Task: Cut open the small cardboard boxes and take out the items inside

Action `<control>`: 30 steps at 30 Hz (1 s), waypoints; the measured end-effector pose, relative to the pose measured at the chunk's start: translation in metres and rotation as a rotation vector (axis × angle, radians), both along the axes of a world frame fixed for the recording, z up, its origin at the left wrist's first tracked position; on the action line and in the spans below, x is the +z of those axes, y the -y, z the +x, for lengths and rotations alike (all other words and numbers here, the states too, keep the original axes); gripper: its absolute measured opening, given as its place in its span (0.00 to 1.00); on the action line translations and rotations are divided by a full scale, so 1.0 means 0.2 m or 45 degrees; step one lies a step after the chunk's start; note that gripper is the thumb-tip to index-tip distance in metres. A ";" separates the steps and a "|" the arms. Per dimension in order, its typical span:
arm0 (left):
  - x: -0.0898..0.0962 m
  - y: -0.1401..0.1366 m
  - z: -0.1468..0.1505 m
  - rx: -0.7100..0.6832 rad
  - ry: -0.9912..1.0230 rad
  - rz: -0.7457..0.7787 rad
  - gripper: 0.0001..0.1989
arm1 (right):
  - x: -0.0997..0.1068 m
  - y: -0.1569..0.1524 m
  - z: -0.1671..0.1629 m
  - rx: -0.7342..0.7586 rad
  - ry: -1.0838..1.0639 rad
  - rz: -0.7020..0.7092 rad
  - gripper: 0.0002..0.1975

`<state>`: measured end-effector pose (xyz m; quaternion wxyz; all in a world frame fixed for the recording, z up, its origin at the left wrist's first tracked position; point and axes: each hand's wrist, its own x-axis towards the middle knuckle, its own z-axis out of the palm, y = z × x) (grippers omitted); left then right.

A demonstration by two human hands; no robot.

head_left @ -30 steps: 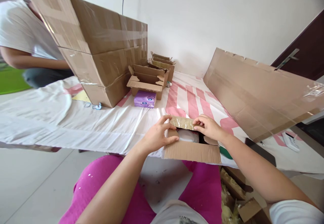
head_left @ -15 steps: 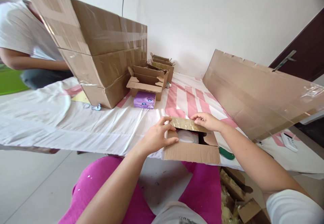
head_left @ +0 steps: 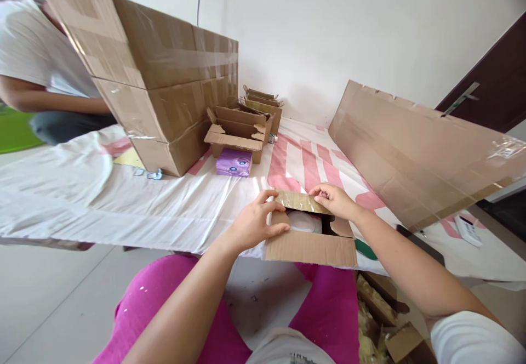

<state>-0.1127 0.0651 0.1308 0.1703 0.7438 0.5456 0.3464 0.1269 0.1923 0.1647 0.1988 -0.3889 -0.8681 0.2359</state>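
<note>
A small cardboard box (head_left: 310, 250) lies at the table's front edge, its near flap folded out toward me and its back flap (head_left: 302, 200) raised, with shiny tape along it. Something white and rounded (head_left: 304, 222) shows inside; the rest of the contents are hidden. My left hand (head_left: 262, 220) grips the box's left side, thumb near the front flap and fingers at the back corner. At the right end of the back flap, my right hand (head_left: 332, 199) pinches the taped edge. A green object (head_left: 365, 249) sits beside the box, partly covered by my right forearm.
Stacked taped cartons (head_left: 164, 90) stand at left, a person (head_left: 49, 68) behind them. Open boxes (head_left: 238, 128) and a purple tissue pack (head_left: 234, 163) lie ahead. A large cardboard sheet (head_left: 411, 155) leans at right, near a dark flat object (head_left: 427, 250). Cardboard scraps (head_left: 382, 303) lie below.
Both hands keep nearly the same hold on the box. The view has shifted slightly, and more of the dark flat object shows beside my right forearm.
</note>
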 end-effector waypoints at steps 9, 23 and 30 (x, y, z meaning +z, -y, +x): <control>0.00 0.00 0.00 -0.013 -0.009 0.021 0.15 | 0.02 0.16 -0.05 0.320 -0.003 0.278 0.09; 0.01 0.00 -0.01 -0.012 -0.019 0.040 0.14 | 0.08 -0.11 -0.32 0.236 0.181 -0.535 0.08; 0.01 0.00 -0.01 -0.021 -0.025 0.058 0.13 | 0.03 -0.08 -0.32 0.100 -0.152 -0.439 0.08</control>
